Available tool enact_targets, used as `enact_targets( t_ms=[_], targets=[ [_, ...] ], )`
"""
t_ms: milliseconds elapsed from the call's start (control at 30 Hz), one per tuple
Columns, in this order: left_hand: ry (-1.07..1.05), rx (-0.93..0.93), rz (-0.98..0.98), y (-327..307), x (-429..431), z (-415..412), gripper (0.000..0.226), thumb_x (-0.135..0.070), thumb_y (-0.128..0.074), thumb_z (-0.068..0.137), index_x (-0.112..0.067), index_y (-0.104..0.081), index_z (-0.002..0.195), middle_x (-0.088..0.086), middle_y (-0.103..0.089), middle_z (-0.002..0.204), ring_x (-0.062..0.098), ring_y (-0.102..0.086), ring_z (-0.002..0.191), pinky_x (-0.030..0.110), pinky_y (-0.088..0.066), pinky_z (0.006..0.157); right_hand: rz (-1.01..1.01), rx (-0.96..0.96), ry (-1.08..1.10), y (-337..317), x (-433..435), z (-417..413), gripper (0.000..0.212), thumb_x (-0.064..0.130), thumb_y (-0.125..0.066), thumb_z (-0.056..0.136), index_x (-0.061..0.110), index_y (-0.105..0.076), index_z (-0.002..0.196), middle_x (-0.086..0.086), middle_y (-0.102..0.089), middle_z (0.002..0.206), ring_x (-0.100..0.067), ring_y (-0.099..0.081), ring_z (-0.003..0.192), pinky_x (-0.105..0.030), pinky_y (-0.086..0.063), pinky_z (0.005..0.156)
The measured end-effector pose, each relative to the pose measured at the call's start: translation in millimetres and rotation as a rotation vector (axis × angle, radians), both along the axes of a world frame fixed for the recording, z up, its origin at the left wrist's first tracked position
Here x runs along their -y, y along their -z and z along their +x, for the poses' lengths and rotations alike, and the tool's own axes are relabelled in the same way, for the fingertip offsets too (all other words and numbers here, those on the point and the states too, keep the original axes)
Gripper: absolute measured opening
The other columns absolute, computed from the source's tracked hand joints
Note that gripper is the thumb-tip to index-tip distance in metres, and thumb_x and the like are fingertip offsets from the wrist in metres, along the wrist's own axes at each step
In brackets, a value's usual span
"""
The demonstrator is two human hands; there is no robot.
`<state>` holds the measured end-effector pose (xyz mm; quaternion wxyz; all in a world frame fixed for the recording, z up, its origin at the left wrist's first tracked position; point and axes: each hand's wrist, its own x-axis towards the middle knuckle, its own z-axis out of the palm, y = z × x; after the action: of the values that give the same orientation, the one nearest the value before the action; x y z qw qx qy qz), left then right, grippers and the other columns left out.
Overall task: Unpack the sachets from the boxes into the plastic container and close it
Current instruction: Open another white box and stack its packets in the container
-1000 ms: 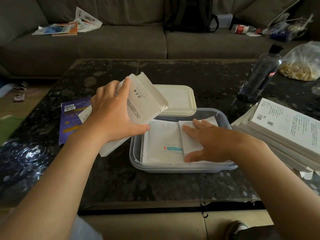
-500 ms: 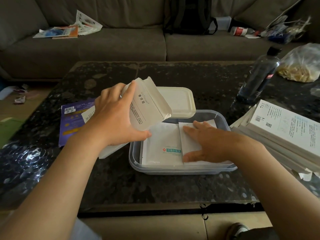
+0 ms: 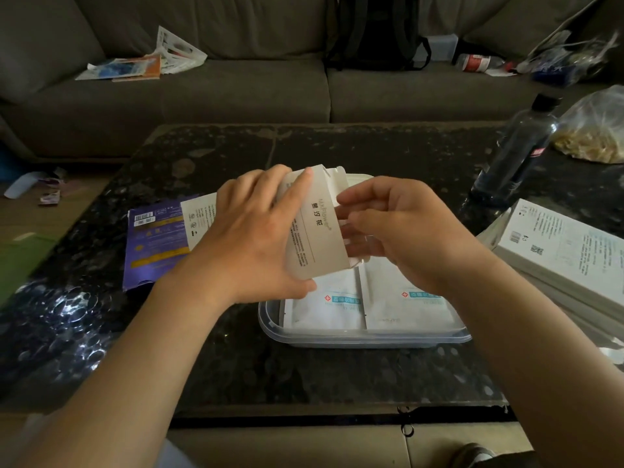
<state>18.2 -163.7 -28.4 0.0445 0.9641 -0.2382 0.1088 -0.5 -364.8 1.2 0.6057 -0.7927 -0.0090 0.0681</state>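
One plastic container [image 3: 364, 340] on speckled table [image 3: 337, 146], sofa [image 3: 236, 89] behind.

Both forearms [image 3: 128, 359] bare; pale garment [image 3: 175, 456] at lap; dark shoe [image 3: 472, 454] lower right.

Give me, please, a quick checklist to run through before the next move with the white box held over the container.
1. Left hand grips the white cardboard box: ok.
2. Box's open end sits over the clear plastic container: ok.
3. Right hand pinches a sachet at the opening: cannot tell.
4. The white sachets in the container lie flat, side by side: ok.
5. The white lid is off, behind the box: ok.
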Motion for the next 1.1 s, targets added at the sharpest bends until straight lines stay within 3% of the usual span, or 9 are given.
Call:
enact_targets(
  t_ms=[200, 400, 567, 800, 933, 1033, 1100],
  targets=[
    [0.006, 0.044, 0.029, 3, 3, 1, 0.132, -0.072, -0.076, 0.051, -0.027, -0.008, 0.154, 0.003, -0.021, 0.154, 0.029, -0.02, 0.139, 0.048, -0.02, 0.117, -0.011, -0.025, 0.015, 4, -4, 3, 0.01, 0.008, -0.061, 0.097, 0.014, -0.064, 0.106, 0.001, -0.073, 0.095, -0.016, -0.075, 0.082, -0.029, -0.064, 0.069],
    [-0.003, 0.062, 0.039, 3, 5, -2, 0.131, -0.071, -0.078, 0.053, -0.026, -0.009, 0.155, 0.003, -0.019, 0.156, 0.029, -0.018, 0.14, 0.049, -0.019, 0.117, 0.107, -0.105, 0.015, 4, -8, 6, 0.016, 0.01, -0.065, 0.095, 0.014, -0.064, 0.11, -0.005, -0.071, 0.1, -0.025, -0.072, 0.091, -0.036, -0.064, 0.075],
    [0.013, 0.102, 0.077, 4, 8, -3, 0.132, -0.068, -0.081, 0.051, -0.023, -0.013, 0.155, 0.007, -0.023, 0.155, 0.031, -0.02, 0.138, 0.052, -0.02, 0.117, 0.176, -0.182, -0.072, 6, -9, 8, 0.013, 0.008, -0.063, 0.096, 0.01, -0.073, 0.102, 0.001, -0.076, 0.087, -0.014, -0.075, 0.083, -0.024, -0.061, 0.062],
    [0.017, 0.12, 0.084, 5, 9, -2, 0.132, -0.067, -0.081, 0.05, -0.022, -0.015, 0.154, 0.009, -0.025, 0.155, 0.031, -0.02, 0.138, 0.053, -0.02, 0.117, 0.192, -0.235, -0.044, 8, -8, 14, 0.014, 0.008, -0.06, 0.098, 0.006, -0.073, 0.103, 0.002, -0.076, 0.08, -0.009, -0.074, 0.078, -0.024, -0.059, 0.056],
    [0.013, 0.127, 0.097, 5, 10, -2, 0.132, -0.066, -0.082, 0.05, -0.021, -0.013, 0.153, 0.01, -0.027, 0.155, 0.033, -0.022, 0.138, 0.055, -0.021, 0.117, 0.171, -0.223, -0.033, 10, -8, 15, 0.011, 0.008, -0.063, 0.096, 0.004, -0.072, 0.101, -0.001, -0.077, 0.089, -0.017, -0.075, 0.085, -0.026, -0.061, 0.062],
    [0.007, 0.116, 0.105, 5, 9, -2, 0.131, -0.068, -0.08, 0.052, -0.022, -0.012, 0.154, 0.009, -0.024, 0.155, 0.032, -0.021, 0.139, 0.054, -0.019, 0.118, 0.21, -0.237, -0.005, 9, -7, 15, 0.004, 0.008, -0.068, 0.091, 0.005, -0.067, 0.088, -0.006, -0.077, 0.095, -0.022, -0.075, 0.09, -0.033, -0.063, 0.069],
    [0.004, 0.1, 0.096, 4, 7, -1, 0.13, -0.069, -0.078, 0.054, -0.022, -0.011, 0.155, 0.008, -0.023, 0.156, 0.032, -0.02, 0.14, 0.053, -0.019, 0.118, 0.283, -0.259, 0.018, 8, -5, 16, 0.015, 0.006, -0.072, 0.086, 0.008, -0.059, 0.077, -0.009, -0.078, 0.095, -0.024, -0.076, 0.088, -0.037, -0.063, 0.072]
  ],
)
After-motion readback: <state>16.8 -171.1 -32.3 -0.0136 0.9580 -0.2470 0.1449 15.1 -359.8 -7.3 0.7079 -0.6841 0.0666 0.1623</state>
